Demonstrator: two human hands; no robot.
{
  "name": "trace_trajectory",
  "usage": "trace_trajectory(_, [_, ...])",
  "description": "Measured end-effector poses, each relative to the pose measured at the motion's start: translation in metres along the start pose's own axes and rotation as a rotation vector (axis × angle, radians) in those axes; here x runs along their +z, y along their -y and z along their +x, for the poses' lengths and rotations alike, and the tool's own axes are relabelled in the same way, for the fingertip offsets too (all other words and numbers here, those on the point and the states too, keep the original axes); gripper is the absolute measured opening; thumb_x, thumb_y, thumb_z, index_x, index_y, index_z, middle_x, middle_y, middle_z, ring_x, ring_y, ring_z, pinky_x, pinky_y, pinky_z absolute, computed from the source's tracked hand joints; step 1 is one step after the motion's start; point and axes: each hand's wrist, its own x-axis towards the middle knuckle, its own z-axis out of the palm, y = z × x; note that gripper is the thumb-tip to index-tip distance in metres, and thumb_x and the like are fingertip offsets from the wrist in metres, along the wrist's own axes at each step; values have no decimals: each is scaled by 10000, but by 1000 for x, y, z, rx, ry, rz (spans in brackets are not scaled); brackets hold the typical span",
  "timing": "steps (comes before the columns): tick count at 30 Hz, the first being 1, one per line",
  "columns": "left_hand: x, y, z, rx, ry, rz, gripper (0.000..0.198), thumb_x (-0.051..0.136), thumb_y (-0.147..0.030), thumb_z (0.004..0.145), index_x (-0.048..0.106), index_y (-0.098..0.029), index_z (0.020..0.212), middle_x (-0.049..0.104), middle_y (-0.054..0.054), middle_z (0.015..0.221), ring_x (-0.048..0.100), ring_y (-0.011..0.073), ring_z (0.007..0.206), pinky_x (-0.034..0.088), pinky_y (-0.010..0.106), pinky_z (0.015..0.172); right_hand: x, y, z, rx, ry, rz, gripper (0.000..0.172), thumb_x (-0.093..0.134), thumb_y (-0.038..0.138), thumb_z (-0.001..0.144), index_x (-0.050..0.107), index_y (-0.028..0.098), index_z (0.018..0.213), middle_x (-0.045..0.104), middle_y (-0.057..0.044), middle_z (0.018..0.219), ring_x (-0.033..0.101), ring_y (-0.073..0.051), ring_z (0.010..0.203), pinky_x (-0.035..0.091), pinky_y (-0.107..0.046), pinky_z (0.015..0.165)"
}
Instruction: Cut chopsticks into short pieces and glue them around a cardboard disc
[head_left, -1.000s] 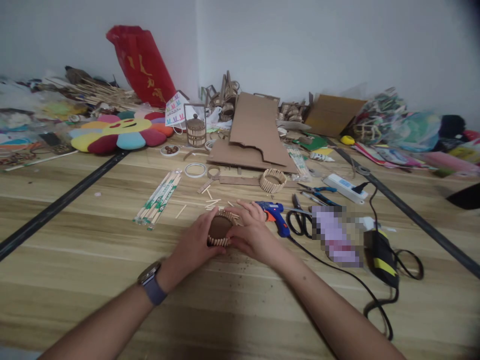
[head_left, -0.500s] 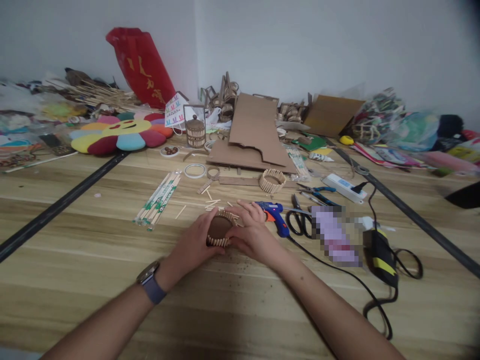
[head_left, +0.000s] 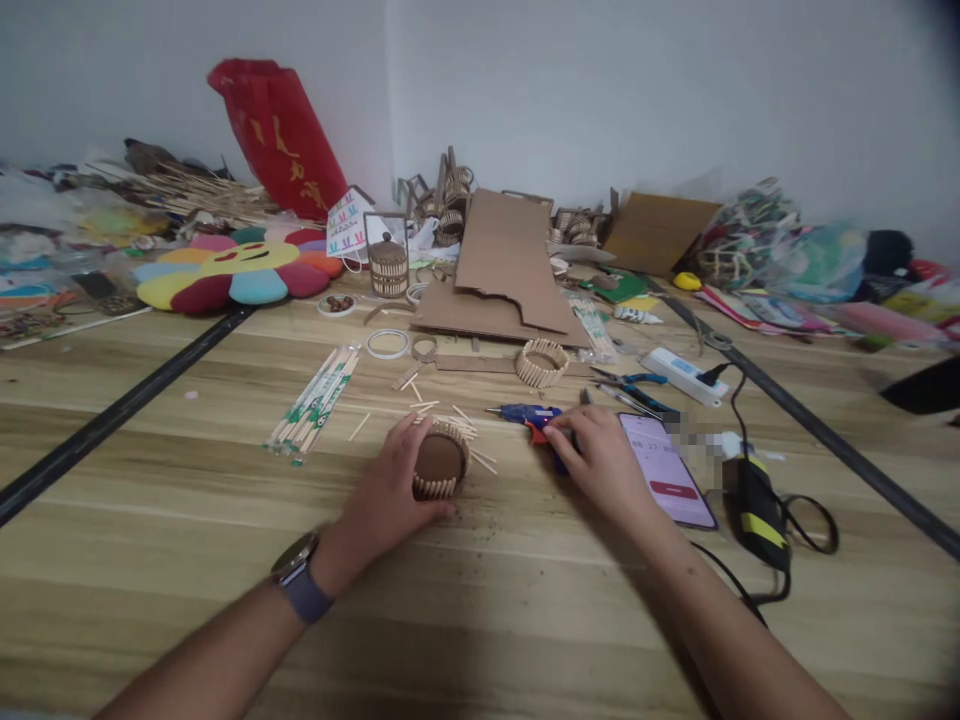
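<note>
My left hand (head_left: 386, 490) grips a small round cup (head_left: 439, 462) with a cardboard bottom and a wall of short wooden sticks, tilted so its inside shows. Its thumb is on the near side and its fingers on the far left rim. My right hand (head_left: 604, 455) is closed over the handle of a blue hot glue gun (head_left: 525, 412), whose nozzle points left; the palm hides most of the handle. Loose short sticks (head_left: 465, 422) lie just behind and beside the cup. Behind the gun stands a ring of sticks (head_left: 541, 364).
A lit phone (head_left: 667, 470) lies right of my right hand, beside a black-and-yellow device (head_left: 759, 515) with a cord. Pliers (head_left: 634, 378) and a white power strip (head_left: 686, 376) lie behind. Packaged sticks (head_left: 315, 402) lie left. Cardboard sheets (head_left: 502, 260) and a lidded stick basket (head_left: 388, 268) are farther back.
My right hand has left the cup and moved right onto the glue gun's handle. My left hand stays on the cup. The phone's screen now shows more plainly.
</note>
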Motion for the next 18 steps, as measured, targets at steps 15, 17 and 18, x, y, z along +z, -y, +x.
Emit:
trace_trajectory(15, [10,-16,1,-39,-83,121,1041,852,-169,679,224,-302,1499,298,181,1531,323,389,1444,367,613,1133,3,10,6,312,387,-224,280,551,340,945,684,106,1023,721,-202,1059,675,-300,930,430,-333,737])
trace_trajectory(17, [11,-15,0,-35,-86,125,1019,845,-165,687,237,-278,1497,315,188,1514,332,383,1434,361,601,1139,3,7,5,308,389,-206,260,551,263,925,683,90,1066,708,-209,1081,665,-302,958,434,-336,767])
trace_trajectory(18, [11,-15,0,-33,-90,125,1011,840,-162,691,241,-275,1497,324,186,1506,337,380,1429,357,597,1142,3,6,4,310,388,-205,257,541,241,920,686,95,1073,708,-200,1076,661,-299,966,437,-336,777])
